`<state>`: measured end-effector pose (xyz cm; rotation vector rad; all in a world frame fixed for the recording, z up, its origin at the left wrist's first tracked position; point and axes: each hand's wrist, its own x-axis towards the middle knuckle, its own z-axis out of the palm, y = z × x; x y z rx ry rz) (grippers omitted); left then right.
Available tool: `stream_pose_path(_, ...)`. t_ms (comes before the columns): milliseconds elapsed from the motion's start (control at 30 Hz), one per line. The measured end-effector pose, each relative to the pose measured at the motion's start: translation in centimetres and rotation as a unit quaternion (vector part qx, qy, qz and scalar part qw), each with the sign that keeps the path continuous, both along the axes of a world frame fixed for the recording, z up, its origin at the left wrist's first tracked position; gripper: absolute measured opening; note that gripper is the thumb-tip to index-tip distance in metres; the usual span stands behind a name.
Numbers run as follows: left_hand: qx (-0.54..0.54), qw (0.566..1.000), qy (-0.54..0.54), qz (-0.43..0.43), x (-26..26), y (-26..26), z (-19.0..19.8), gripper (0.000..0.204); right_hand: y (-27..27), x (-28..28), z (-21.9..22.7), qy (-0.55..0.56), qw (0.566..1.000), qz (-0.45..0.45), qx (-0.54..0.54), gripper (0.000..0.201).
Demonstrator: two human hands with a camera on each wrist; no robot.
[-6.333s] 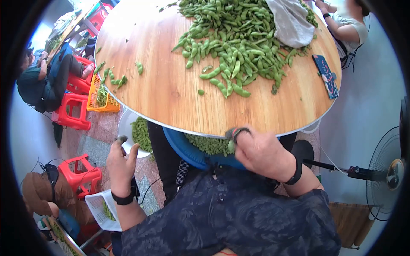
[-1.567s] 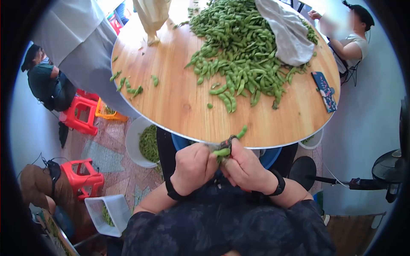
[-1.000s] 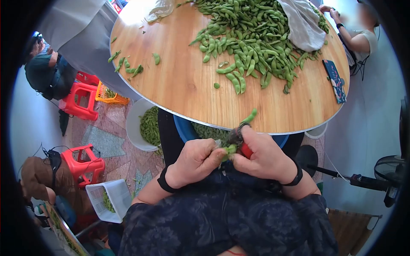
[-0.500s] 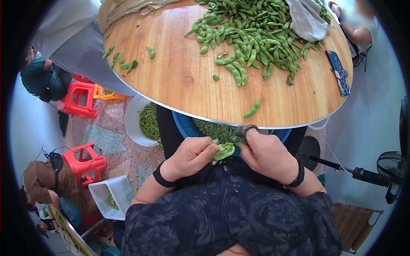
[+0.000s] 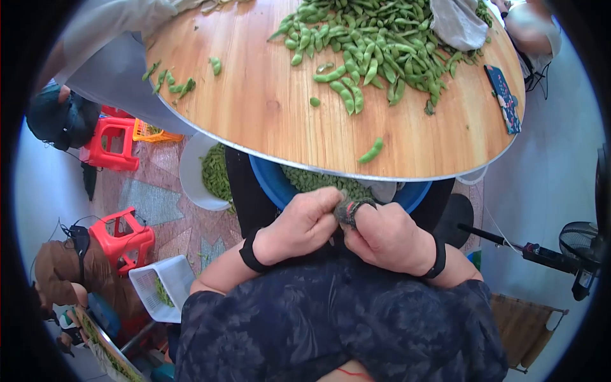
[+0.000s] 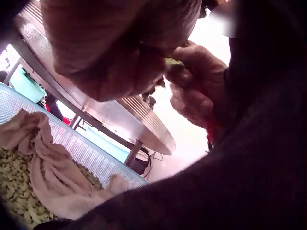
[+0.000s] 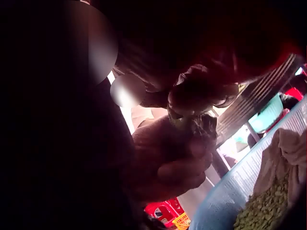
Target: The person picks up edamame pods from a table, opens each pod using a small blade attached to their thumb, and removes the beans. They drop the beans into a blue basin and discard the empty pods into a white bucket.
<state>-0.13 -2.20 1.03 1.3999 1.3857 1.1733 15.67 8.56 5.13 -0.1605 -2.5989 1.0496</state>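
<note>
My left hand (image 5: 305,223) and right hand (image 5: 388,235) meet knuckle to knuckle in front of the round table's near edge. A dark wrap (image 5: 349,211) with a red stripe covers a right-hand finger. Between the hands, a green bit of edamame pod (image 6: 173,61) shows in the left wrist view; curled fingers hide most of it. Both hands pinch there. Below them, a blue basin (image 5: 264,181) holds shelled beans (image 5: 305,179) and a pale cloth (image 6: 53,177). One whole pod (image 5: 371,151) lies near the edge of the wooden table (image 5: 248,114).
A heap of pods (image 5: 375,48) covers the table's far part, a white cloth (image 5: 459,25) on it. A patterned dark blue item (image 5: 503,99) lies at right. A white bucket of pods (image 5: 191,178), red stools (image 5: 124,239) and a fan (image 5: 582,245) stand around.
The right hand released a whole pod onto the table edge. The left hand held an opened pod half a second ago; now the hands close together over it. A standing person appeared at left.
</note>
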Motion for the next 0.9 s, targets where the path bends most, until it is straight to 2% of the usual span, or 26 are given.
stream_pose_path(67,0.017,1.000,0.008,0.004,-0.1,0.1,-0.5,0.017,0.2,0.2,0.3,0.004,1.000,-0.003,0.025,0.017)
stream_pose_path(133,0.028,0.997,0.067,0.036,-0.5,-0.2,-1.1,0.024,1.5,1.3,0.9,0.023,0.993,-0.073,0.090,0.018)
stream_pose_path(200,0.007,0.992,0.115,0.055,-0.8,-0.7,-1.0,0.023,2.4,2.2,2.3,-0.015,0.988,-0.144,-0.063,0.017)
stream_pose_path(233,0.005,0.992,0.114,0.055,-1.3,-1.0,-1.4,0.023,2.7,2.7,2.2,-0.011,0.985,-0.158,-0.064,0.017)
stream_pose_path(300,0.055,0.963,0.264,-0.016,-2.4,-2.0,-2.6,0.019,2.7,3.0,1.9,-0.009,0.982,-0.174,-0.067,0.017)
stream_pose_path(333,0.054,0.963,0.263,-0.017,-2.6,-2.3,-2.6,0.019,2.6,2.9,1.8,-0.012,0.986,-0.160,-0.052,0.019)
stream_pose_path(367,-0.003,0.987,0.134,-0.087,-2.6,-2.7,-2.6,0.019,2.5,2.9,1.7,-0.015,0.989,-0.146,-0.037,0.020)
stream_pose_path(400,-0.059,0.986,0.003,-0.154,-2.5,-2.9,-2.6,0.019,2.4,2.9,1.3,-0.016,0.988,-0.146,-0.037,0.020)
stream_pose_path(433,-0.084,0.975,-0.016,-0.207,-2.4,-3.1,-3.2,0.028,2.2,2.8,0.7,-0.013,0.991,-0.129,-0.032,0.021)
stream_pose_path(467,-0.083,0.975,-0.015,-0.205,-2.1,-3.0,-4.0,0.028,2.0,2.7,0.3,-0.009,0.994,-0.110,-0.026,0.022)
stream_pose_path(533,-0.024,0.986,0.131,-0.103,-1.6,-2.3,-4.7,0.042,1.8,2.6,0.1,-0.020,0.994,-0.107,-0.025,0.022)
stream_pose_path(567,-0.026,0.984,0.162,-0.071,-1.8,-2.0,-4.6,0.052,1.7,2.6,0.2,-0.028,0.993,-0.109,-0.022,0.021)
stream_pose_path(600,-0.027,0.984,0.161,-0.071,-2.0,-1.9,-4.8,0.052,1.6,2.7,0.2,-0.037,0.993,-0.113,-0.020,0.020)
stream_pose_path(667,-0.105,0.981,0.148,-0.066,-2.5,-1.8,-5.4,0.051,1.6,2.9,0.4,-0.050,0.992,-0.116,-0.012,0.018)
stream_pose_path(700,-0.079,0.985,0.139,-0.063,-2.5,-1.8,-5.4,0.050,1.7,3.0,0.6,-0.063,0.991,-0.120,-0.003,0.016)
stream_pose_path(800,-0.095,0.988,0.108,-0.048,-2.5,-2.2,-4.0,0.051,2.0,3.2,0.6,-0.087,0.988,-0.122,-0.029,0.014)
stream_pose_path(833,-0.100,0.993,0.039,-0.042,-2.4,-2.3,-3.1,0.054,2.1,3.0,0.6,-0.098,0.990,-0.099,-0.021,0.015)
stream_pose_path(900,-0.043,0.995,-0.035,-0.078,-2.1,-1.9,-1.0,0.058,1.8,1.9,0.7,-0.097,0.994,-0.043,-0.019,0.017)
